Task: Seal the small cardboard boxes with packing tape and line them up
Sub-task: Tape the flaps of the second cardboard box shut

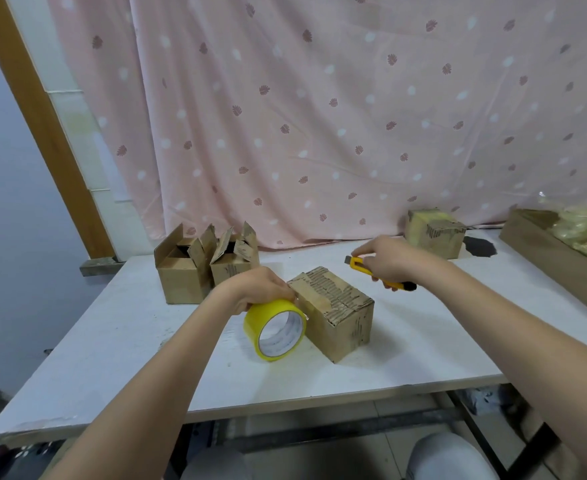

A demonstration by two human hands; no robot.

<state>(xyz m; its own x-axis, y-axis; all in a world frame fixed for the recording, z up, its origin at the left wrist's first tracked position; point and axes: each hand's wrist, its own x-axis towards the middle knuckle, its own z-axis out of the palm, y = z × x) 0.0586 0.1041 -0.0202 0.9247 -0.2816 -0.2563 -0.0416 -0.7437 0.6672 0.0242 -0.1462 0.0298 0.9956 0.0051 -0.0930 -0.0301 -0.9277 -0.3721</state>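
A small closed cardboard box (pixel 337 310) sits mid-table, its top flaps folded down. A yellow roll of packing tape (pixel 274 330) stands on edge against the box's left side, and my left hand (pixel 257 287) grips it from above. My right hand (pixel 394 259) hovers behind and to the right of the box, holding a yellow utility knife (pixel 361 266) with its tip pointing left. Two open boxes (pixel 181 271) (pixel 233 263) with raised flaps stand side by side at the back left. A closed box (pixel 434 233) wrapped in yellowish tape rests at the back right.
The white table (pixel 112 341) ends at a near edge over a metal frame. A long cardboard tray (pixel 559 261) with pale yellow packing material lies along the right side. A pink patterned curtain (pixel 320 116) hangs behind. A dark patch (pixel 481 247) marks the table's back right.
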